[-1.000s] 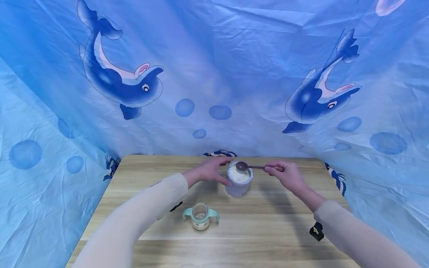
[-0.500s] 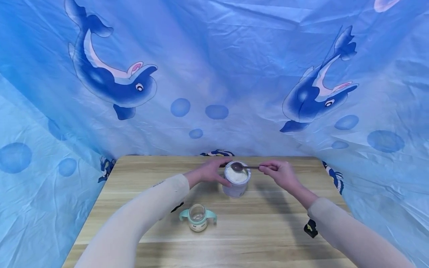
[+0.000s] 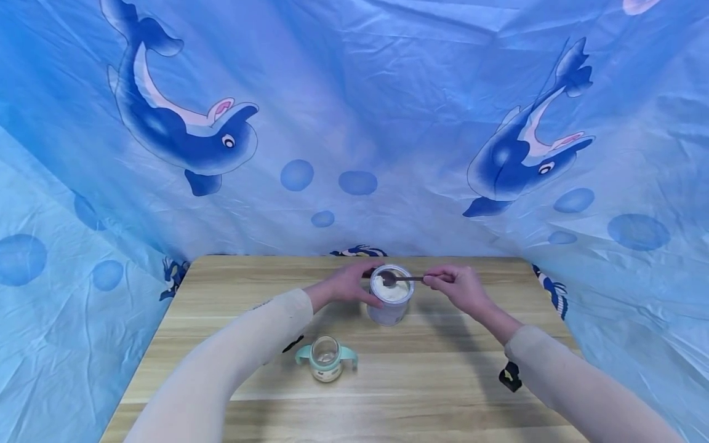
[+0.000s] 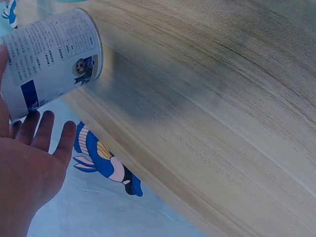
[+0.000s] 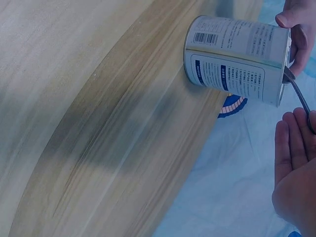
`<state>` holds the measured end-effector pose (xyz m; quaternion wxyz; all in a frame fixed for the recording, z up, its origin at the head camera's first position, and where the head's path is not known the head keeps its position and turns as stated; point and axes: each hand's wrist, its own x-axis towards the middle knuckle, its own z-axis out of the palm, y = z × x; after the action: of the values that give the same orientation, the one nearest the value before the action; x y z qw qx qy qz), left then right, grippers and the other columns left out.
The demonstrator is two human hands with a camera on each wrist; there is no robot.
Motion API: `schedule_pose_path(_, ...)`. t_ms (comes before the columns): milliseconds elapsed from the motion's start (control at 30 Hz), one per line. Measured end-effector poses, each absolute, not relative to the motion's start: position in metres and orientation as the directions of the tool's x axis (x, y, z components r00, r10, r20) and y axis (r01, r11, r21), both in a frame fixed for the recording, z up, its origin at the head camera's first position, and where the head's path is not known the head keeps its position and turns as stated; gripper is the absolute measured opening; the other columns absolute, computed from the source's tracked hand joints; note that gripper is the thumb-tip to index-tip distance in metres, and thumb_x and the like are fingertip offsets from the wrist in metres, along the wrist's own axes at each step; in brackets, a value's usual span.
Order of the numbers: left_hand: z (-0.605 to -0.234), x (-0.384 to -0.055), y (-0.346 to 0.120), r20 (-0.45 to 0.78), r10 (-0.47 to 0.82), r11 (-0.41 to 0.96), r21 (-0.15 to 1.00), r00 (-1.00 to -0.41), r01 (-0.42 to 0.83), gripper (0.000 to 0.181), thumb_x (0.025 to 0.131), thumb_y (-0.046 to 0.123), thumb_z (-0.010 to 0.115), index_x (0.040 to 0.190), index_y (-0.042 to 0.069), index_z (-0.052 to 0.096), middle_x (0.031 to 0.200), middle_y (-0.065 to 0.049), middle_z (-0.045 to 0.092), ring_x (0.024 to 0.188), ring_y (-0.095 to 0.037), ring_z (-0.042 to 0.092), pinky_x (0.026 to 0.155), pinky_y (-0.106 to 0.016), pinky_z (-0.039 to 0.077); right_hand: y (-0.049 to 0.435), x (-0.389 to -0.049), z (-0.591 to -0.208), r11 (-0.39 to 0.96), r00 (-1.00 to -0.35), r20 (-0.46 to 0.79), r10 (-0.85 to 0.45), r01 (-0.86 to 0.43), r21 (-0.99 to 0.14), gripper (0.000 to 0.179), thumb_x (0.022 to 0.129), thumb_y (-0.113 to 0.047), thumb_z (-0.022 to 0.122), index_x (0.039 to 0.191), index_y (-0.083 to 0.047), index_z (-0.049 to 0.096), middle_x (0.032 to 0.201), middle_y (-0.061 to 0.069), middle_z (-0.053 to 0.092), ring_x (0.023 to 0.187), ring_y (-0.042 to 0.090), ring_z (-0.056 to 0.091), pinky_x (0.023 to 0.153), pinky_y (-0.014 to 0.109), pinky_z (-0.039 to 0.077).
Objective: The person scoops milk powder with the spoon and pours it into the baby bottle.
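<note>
A tin can (image 3: 388, 311) of white powder stands lidless near the table's far edge; in the left wrist view its printed side (image 4: 54, 59) shows. My left hand (image 3: 348, 284) holds it from the left, thumb at the near side, fingers toward the back. My right hand (image 3: 456, 288) pinches the handle of a dark brown spoon (image 3: 408, 279) from the right. The spoon's bowl (image 3: 389, 279) is inside the can's mouth, at the powder. In the right wrist view the spoon (image 5: 299, 94) enters over the rim, its bowl mostly hidden.
Closer to me stands a clear baby cup (image 3: 325, 360) with two mint-green handles, lidless. The wooden table (image 3: 432, 394) ends at a blue dolphin-print cloth (image 3: 354, 123) behind and at both sides. Black wrist straps (image 3: 511, 376) show by the sleeves.
The spoon's bowl has gone lower, from over the powder down into it, and the right hand has shifted slightly left with it. The left hand stays at the can; the head view has shifted slightly.
</note>
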<state>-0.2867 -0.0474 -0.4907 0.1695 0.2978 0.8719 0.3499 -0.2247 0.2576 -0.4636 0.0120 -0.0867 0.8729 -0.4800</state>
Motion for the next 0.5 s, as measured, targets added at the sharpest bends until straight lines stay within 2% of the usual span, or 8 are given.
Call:
schedule_pose_path(67, -0.4905, -0.286, -0.0475, -0.084, 0.638, 0.577, 0.71, -0.766, 0.403, 0.108, 0.078, 0.042, 0.097, 0.166, 0.019, 0.039, 0.159, -0.005, 0.055, 0.145, -0.027, 0.053, 0.124, -0.05, 0.04, 0.2569, -0.2247, -0.4631, 0.515, -0.983, 0.055, -0.173, -0.138, -0.846, 0.02, 0.1, -0.016, 0.077, 0.114, -0.001, 0.08, 0.103, 0.016, 0.081, 0.091, 0.019, 0.079, 0.088, 0.042, 0.065)
schedule_pose_path(133, -0.4903, -0.2855, -0.0474, -0.081, 0.637, 0.576, 0.711, -0.767, 0.404, 0.107, 0.078, 0.042, 0.097, 0.166, 0.019, 0.04, 0.158, -0.005, 0.056, 0.144, -0.027, 0.054, 0.123, -0.05, 0.04, 0.2564, -0.2246, -0.4625, 0.51, -0.981, 0.053, -0.185, -0.142, -0.848, 0.019, 0.1, -0.015, 0.077, 0.113, -0.002, 0.081, 0.103, 0.016, 0.081, 0.091, 0.019, 0.079, 0.088, 0.045, 0.065)
schedule_pose_path(367, -0.4911, -0.2865, -0.0466, -0.087, 0.639, 0.58, 0.707, -0.764, 0.404, 0.106, 0.078, 0.042, 0.097, 0.165, 0.022, 0.04, 0.157, -0.003, 0.057, 0.143, -0.026, 0.055, 0.123, -0.049, 0.041, 0.2592, -0.2256, -0.4639, 0.5, -0.969, 0.073, -0.237, -0.186, -0.846, 0.017, 0.1, -0.011, 0.076, 0.112, 0.001, 0.08, 0.101, 0.015, 0.081, 0.09, 0.014, 0.078, 0.081, 0.026, 0.063)
schedule_pose_path(500, -0.4921, -0.2876, -0.0461, -0.083, 0.643, 0.579, 0.703, -0.761, 0.413, 0.105, 0.078, 0.042, 0.097, 0.165, 0.022, 0.041, 0.155, -0.003, 0.058, 0.142, -0.025, 0.056, 0.122, -0.048, 0.041, 0.2607, -0.2259, -0.4643, 0.5, -0.966, 0.049, -0.255, -0.175, -0.848, 0.017, 0.101, -0.012, 0.075, 0.112, 0.0, 0.08, 0.101, 0.012, 0.082, 0.091, 0.014, 0.078, 0.084, 0.031, 0.064)
